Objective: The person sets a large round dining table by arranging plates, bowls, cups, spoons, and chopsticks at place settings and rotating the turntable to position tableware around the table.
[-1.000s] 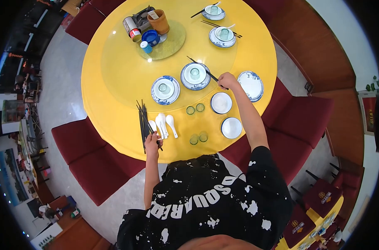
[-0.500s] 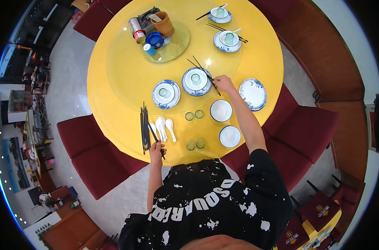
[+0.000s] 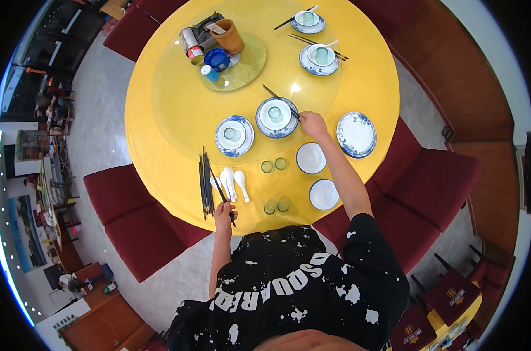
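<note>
- Here's the desk (image 3: pixel 138 120), big, round and yellow-clothed, filling the middle of the view.
- Red chairs next: one at the left (image 3: pixel 125 196), another at the right (image 3: pixel 405 190).
- Toward the far side sits the turntable (image 3: pixel 252 65), carrying a wooden pot (image 3: pixel 228 40), a can (image 3: pixel 190 44), a blue ashtray (image 3: pixel 217 59) and a small bottle (image 3: pixel 208 72).
- Plates now! A patterned plate (image 3: pixel 356 135) lies at the right, near the right forearm; the middle plate (image 3: pixel 277 135) and the left plate (image 3: pixel 251 140) each carry a bowl with a cup in it.
- Chopsticks, and here's the action: a dark pair (image 3: pixel 271 91) slants over the middle plate's right-hand side. Half a second ago the two splayed apart; now they run as one line. I'd judge them evened up beside that bowl, though whether they rest on the rim or hang just above it, I can't tell.
- More chopsticks (image 3: pixel 205 187) lie bunched on the desk at the left, just beside the spoons.
- Two white bowls, an upper (image 3: pixel 311 158) and a lower (image 3: pixel 324 194), stand near the right forearm.
- The right hand (image 3: pixel 313 124) pinches the near end of that pair, fingers closed.
- The left hand (image 3: pixel 223 216) grips further chopsticks (image 3: pixel 219 186) at the near edge, pointing away; exactly how many is hard to tell.
- White spoons (image 3: pixel 240 186) cluster just beyond it.
- Smallest of all, little green glasses: two farther up (image 3: pixel 267 166), two nearer the edge (image 3: pixel 284 203).
</note>
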`<control>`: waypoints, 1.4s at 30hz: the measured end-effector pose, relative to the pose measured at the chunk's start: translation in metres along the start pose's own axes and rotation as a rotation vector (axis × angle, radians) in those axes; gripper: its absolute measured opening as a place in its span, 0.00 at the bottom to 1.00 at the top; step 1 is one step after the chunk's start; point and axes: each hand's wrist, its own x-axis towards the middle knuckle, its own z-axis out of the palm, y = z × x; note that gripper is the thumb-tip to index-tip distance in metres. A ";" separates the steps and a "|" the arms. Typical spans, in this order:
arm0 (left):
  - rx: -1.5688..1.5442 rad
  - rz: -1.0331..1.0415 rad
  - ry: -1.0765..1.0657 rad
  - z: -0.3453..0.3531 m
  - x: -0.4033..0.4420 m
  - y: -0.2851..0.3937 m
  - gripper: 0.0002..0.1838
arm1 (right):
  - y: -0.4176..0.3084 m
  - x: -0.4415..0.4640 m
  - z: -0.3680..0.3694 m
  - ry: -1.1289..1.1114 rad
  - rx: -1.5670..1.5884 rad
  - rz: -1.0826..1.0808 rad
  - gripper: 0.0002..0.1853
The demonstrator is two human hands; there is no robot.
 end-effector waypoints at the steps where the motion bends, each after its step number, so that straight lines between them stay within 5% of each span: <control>1: -0.003 -0.003 -0.003 0.000 0.001 0.000 0.13 | -0.001 -0.002 0.001 -0.022 -0.001 -0.005 0.15; 22: 0.011 -0.005 -0.034 0.004 0.007 0.004 0.15 | 0.003 -0.017 -0.001 -0.050 0.233 0.063 0.18; 35: 0.034 -0.052 -0.075 -0.011 0.000 -0.019 0.15 | -0.012 -0.026 -0.007 0.058 0.009 0.006 0.21; 40: -0.019 0.011 -0.074 -0.009 -0.009 -0.003 0.14 | -0.063 -0.068 -0.027 0.327 0.081 -0.001 0.21; 42: -0.048 0.080 -0.110 -0.002 -0.008 0.004 0.15 | -0.100 -0.115 -0.024 0.247 0.227 -0.051 0.18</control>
